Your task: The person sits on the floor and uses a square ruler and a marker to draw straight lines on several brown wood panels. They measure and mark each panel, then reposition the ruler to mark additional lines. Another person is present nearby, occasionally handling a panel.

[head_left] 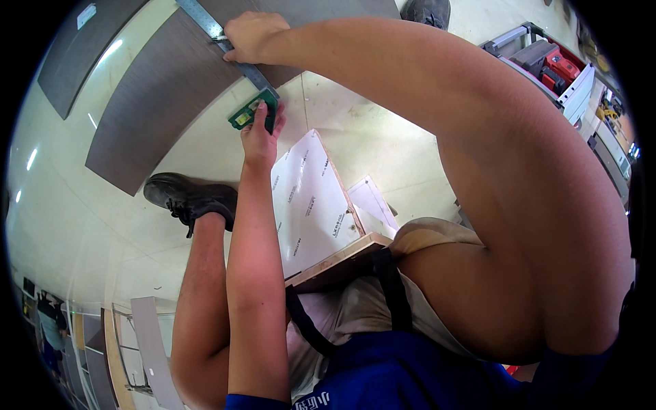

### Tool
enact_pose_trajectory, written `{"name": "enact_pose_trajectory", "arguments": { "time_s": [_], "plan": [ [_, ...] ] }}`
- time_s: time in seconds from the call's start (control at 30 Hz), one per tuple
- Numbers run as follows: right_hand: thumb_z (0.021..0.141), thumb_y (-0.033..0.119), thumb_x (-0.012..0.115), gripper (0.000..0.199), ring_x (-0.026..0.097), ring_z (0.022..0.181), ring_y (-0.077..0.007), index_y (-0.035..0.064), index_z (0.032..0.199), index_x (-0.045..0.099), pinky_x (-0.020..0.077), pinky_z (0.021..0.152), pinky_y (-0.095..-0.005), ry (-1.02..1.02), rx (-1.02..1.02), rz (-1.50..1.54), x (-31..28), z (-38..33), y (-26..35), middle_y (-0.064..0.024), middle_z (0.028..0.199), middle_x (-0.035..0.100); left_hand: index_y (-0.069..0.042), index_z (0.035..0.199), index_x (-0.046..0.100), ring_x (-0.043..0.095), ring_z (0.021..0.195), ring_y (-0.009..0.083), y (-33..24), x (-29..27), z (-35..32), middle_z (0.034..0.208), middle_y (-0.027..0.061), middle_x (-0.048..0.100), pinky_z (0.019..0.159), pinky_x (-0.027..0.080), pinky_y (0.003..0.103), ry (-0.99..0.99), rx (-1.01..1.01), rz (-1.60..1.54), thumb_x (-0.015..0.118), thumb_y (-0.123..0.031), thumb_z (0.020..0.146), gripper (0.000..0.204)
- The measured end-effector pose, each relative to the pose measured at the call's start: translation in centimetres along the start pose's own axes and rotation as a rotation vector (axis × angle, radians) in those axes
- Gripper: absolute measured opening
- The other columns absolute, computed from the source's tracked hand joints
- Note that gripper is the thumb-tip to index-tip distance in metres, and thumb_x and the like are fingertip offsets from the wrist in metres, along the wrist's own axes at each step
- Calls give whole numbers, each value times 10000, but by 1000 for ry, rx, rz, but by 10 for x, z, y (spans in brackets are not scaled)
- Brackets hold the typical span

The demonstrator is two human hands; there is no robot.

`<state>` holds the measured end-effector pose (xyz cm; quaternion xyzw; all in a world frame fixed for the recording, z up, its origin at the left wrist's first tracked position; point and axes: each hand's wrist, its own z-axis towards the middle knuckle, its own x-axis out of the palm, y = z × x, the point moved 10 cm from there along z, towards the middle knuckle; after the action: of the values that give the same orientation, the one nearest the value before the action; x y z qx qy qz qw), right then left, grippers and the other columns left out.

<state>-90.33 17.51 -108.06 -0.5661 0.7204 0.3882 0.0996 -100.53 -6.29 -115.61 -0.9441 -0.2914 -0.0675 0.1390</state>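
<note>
A try square with a steel blade [197, 18] and a green handle [239, 119] with a bubble vial lies across the edge of a dark grey-brown board [154, 96]. My left hand [261, 137] grips the green handle, thumb on top and fingers around its side, just off the board's near edge. Over the blade, my right hand [254, 37] is closed, its fingertips pinched together at the blade's edge. Something small and bright shows at those fingertips, too small to name. The curled fingers hide part of the blade.
Another dark board [82, 51] lies at far left. Below my hands stands a box-like piece with a white printed panel [307, 205], by my legs. My black shoe [191, 198] rests near the board. At right is an open toolbox [577, 96] with a red-and-black tool [559, 68].
</note>
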Motion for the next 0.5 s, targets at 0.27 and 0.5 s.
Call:
{"name": "enact_pose_trajectory", "arguments": {
  "time_s": [0.27,0.5],
  "plan": [
    [885,449,715,426,690,1044,-347,86,1108,717,562,861,-466,10,8,-7,1,3,-1,-162,1091,717,-44,1193,612,688,1082,286,-1,0,1,1156,107,693,942,510,434,-1,-3,15,692,-207,954,300],
    [888,451,713,429,686,1060,-340,93,1124,713,562,869,-465,1,18,-7,0,3,-1,-159,1112,711,-58,1177,622,700,1058,272,-3,2,0,1134,107,707,911,513,415,-6,28,37,694,-217,955,282]
  ]
}}
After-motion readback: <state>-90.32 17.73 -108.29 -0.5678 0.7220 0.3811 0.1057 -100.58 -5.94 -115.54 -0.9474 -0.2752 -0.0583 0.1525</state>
